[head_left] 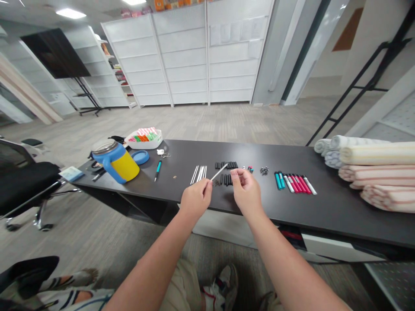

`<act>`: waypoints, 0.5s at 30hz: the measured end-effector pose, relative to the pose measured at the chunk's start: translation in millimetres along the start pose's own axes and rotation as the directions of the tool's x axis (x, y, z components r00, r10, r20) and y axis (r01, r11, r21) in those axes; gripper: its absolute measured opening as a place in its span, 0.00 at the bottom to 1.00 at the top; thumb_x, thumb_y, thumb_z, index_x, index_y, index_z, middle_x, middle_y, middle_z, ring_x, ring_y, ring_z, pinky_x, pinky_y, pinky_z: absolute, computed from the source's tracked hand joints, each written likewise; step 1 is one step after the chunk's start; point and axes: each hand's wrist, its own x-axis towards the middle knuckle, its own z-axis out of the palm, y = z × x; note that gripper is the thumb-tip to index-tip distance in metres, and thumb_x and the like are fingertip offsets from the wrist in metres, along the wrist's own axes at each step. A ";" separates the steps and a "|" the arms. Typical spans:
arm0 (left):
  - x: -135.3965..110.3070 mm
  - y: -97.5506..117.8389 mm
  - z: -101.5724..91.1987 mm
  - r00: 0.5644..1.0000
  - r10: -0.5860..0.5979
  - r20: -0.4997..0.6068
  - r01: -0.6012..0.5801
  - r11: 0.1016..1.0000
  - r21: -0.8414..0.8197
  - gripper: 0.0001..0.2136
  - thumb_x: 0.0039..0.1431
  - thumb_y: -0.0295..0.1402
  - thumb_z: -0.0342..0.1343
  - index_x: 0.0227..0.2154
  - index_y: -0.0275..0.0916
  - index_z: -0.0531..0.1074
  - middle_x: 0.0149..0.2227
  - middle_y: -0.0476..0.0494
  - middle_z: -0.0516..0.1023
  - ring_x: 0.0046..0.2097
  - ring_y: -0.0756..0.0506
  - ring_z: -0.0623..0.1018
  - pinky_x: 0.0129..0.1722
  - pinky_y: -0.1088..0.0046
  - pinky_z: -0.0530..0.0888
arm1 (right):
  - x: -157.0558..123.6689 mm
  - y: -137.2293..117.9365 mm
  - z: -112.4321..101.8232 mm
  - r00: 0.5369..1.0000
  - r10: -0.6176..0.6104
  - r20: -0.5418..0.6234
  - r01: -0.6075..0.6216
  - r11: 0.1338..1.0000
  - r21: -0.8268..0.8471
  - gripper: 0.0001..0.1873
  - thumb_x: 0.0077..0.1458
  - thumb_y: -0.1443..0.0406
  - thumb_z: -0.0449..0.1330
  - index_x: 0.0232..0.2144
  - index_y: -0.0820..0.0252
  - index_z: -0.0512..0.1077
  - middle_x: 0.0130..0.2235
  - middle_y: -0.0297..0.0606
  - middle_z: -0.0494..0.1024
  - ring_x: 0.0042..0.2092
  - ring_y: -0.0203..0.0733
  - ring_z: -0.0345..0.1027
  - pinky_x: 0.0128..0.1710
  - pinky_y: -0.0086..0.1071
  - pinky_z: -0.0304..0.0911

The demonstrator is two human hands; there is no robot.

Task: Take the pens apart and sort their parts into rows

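Observation:
My left hand (pixel 195 199) pinches a thin whitish stick (pixel 219 171) that points up and to the right above the black table (pixel 288 157). Close by on the right, my right hand (pixel 248 192) has its thumb and fingertips pressed together; whatever it may hold is too small to make out. Several white sticks (pixel 200 172) lie side by side beyond my left hand. Short black tubes (pixel 231 165) form two rows behind the hands, the nearer row partly hidden by my right hand. Small metallic pieces (pixel 216 183) lie between the hands.
Teal, white and red barrels (pixel 296 183) line up at right, near small dark parts (pixel 264 170). Rolled towels (pixel 379 170) fill the right end. Leftward are a pen (pixel 158 170), a yellow-blue mug (pixel 121 162), its blue lid (pixel 140 157) and a white basket (pixel 152 143).

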 end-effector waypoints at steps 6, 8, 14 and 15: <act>3.9 -29.6 -23.1 0.945 -0.319 -0.066 0.323 0.890 0.321 0.16 0.72 0.41 0.44 0.35 0.42 0.74 0.29 0.39 0.79 0.30 0.40 0.78 0.30 0.70 0.61 | -1.0 2.3 -2.1 1.000 -0.017 -0.001 0.017 0.999 0.027 0.19 0.68 0.50 0.53 0.41 0.57 0.75 0.39 0.40 0.80 0.36 0.43 0.71 0.38 0.35 0.65; 7.1 -36.2 -27.9 0.935 -0.352 -0.047 0.341 0.851 0.401 0.16 0.71 0.41 0.45 0.35 0.40 0.75 0.30 0.36 0.80 0.30 0.40 0.78 0.31 0.70 0.63 | -1.4 1.7 -2.6 1.000 -0.026 0.007 0.026 0.999 0.022 0.18 0.68 0.52 0.53 0.40 0.57 0.75 0.39 0.40 0.80 0.37 0.43 0.71 0.40 0.35 0.65; 17.6 -37.0 -32.4 0.929 -0.366 0.061 0.299 0.835 0.462 0.17 0.69 0.44 0.48 0.35 0.40 0.76 0.32 0.34 0.81 0.34 0.38 0.80 0.34 0.67 0.68 | -2.7 -1.4 -5.3 0.999 -0.039 0.037 0.039 0.999 0.000 0.18 0.69 0.53 0.52 0.38 0.57 0.75 0.39 0.39 0.81 0.36 0.43 0.71 0.39 0.35 0.64; 19.1 -36.2 -33.1 0.922 -0.378 0.080 0.301 0.832 0.466 0.16 0.69 0.45 0.49 0.35 0.40 0.76 0.32 0.34 0.81 0.34 0.38 0.80 0.34 0.67 0.68 | -2.9 -1.5 -6.5 0.998 -0.040 0.042 0.040 0.999 -0.006 0.18 0.69 0.53 0.52 0.38 0.57 0.75 0.39 0.39 0.81 0.36 0.42 0.71 0.39 0.35 0.64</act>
